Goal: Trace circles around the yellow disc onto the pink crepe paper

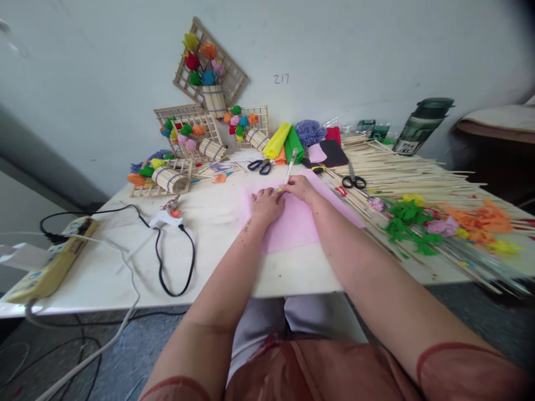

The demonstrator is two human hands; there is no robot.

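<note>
A pink sheet, which looks like crepe paper (pixel 292 234), lies flat on the white table in front of me. My left hand (pixel 267 206) rests on its left part, palm down with the fingers spread. Close beside it, my right hand (pixel 297 188) is closed around a slim whitish pen (pixel 290 166) that leans up and away from me. A small yellow piece (pixel 279 190) shows between the two hands; its kind is too small to tell. The pen's lower end is hidden by the right fingers.
Dark-handled scissors (pixel 261 166) and black scissors (pixel 354 181) lie beyond the sheet. Thin wooden sticks (pixel 401 167) and paper flowers (pixel 412 223) cover the right side. At left are a glue gun (pixel 166 218) and power strip (pixel 54 262). Stick-lattice flower decorations (pixel 167 178) stand behind.
</note>
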